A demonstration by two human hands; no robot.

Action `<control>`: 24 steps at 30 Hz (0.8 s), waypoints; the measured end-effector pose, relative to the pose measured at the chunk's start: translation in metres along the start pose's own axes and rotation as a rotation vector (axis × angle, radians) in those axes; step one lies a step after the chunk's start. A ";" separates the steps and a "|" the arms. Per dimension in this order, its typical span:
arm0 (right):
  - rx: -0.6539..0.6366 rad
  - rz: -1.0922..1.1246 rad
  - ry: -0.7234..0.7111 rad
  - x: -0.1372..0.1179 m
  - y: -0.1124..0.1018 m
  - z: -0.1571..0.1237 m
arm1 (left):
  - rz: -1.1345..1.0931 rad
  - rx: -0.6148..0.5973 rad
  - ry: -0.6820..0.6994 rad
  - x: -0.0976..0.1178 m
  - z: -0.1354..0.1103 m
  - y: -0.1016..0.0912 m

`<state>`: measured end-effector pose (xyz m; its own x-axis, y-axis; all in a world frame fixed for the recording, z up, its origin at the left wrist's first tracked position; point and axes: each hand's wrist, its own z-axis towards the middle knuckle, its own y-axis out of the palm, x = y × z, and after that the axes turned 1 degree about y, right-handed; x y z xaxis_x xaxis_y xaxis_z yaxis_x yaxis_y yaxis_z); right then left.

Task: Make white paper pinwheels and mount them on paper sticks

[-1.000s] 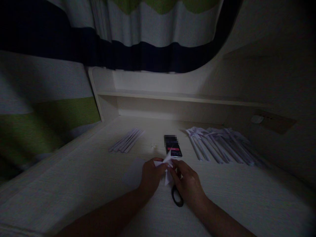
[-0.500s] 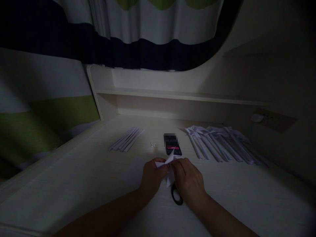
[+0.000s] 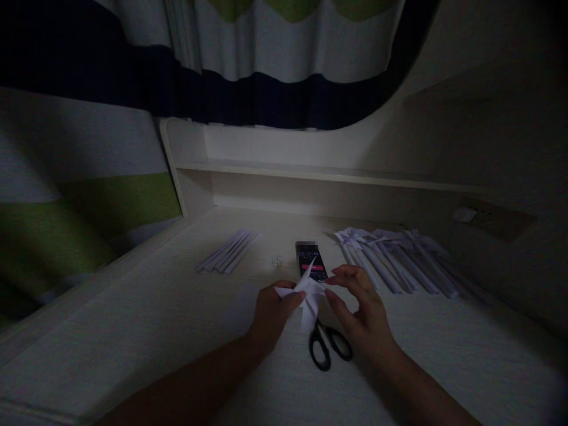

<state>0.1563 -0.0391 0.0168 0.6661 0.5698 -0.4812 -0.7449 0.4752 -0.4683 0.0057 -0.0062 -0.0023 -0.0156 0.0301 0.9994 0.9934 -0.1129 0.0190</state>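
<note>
the left hand [image 3: 271,313] pinched the folded white paper [image 3: 309,291] above the counter [image 3: 177,331], probably to keep its folds together. the right hand [image 3: 364,307] had thumb and forefinger at the paper's right tip; whether they gripped it, i could not tell. the scissors [image 3: 329,336] lay close by, likely for easy reach.

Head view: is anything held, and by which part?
The left hand pinches folded white paper near its centre; whether the right hand holds it is unclear.
</note>
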 end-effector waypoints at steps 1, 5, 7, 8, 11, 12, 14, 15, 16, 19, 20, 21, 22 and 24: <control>-0.038 0.033 0.001 0.001 -0.001 0.000 | -0.020 -0.008 -0.004 -0.001 0.000 0.000; -0.163 -0.027 -0.041 0.005 0.007 -0.005 | -0.072 -0.042 0.045 -0.001 -0.002 0.002; -0.172 -0.109 -0.085 0.007 0.013 -0.009 | -0.088 -0.048 0.075 0.000 -0.003 0.002; -0.168 -0.138 -0.113 0.009 0.015 -0.011 | -0.096 -0.054 0.082 0.000 -0.004 0.002; -0.129 -0.175 -0.178 0.011 0.018 -0.013 | -0.115 -0.086 0.089 0.001 -0.005 0.003; -0.116 -0.168 -0.181 0.011 0.017 -0.013 | -0.124 -0.094 0.090 0.001 -0.006 0.003; -0.095 -0.120 -0.131 0.012 0.016 -0.013 | -0.162 -0.103 0.095 0.002 -0.007 0.004; -0.095 -0.076 -0.080 0.012 0.015 -0.012 | -0.190 -0.106 0.099 0.003 -0.006 0.004; -0.094 -0.023 -0.013 0.012 0.014 -0.012 | -0.222 -0.108 0.104 0.003 -0.005 0.003; -0.038 0.135 0.176 0.017 0.009 -0.009 | -0.260 -0.076 0.127 0.008 0.008 -0.010; 0.006 0.183 0.212 0.020 0.008 -0.008 | -0.210 -0.048 0.147 0.010 0.015 -0.018; 0.056 0.231 0.239 0.023 0.006 -0.007 | -0.103 -0.004 0.174 0.013 0.022 -0.028; 0.096 0.276 0.265 0.026 0.005 -0.005 | 0.042 0.052 0.194 0.015 0.029 -0.038; 0.150 0.368 0.331 0.031 0.002 -0.003 | 0.428 0.032 0.255 0.017 0.043 -0.057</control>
<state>0.1757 -0.0222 -0.0015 0.3178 0.4862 -0.8140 -0.9132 0.3880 -0.1247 -0.0465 0.0436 0.0127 0.3714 -0.2565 0.8923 0.9196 -0.0314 -0.3917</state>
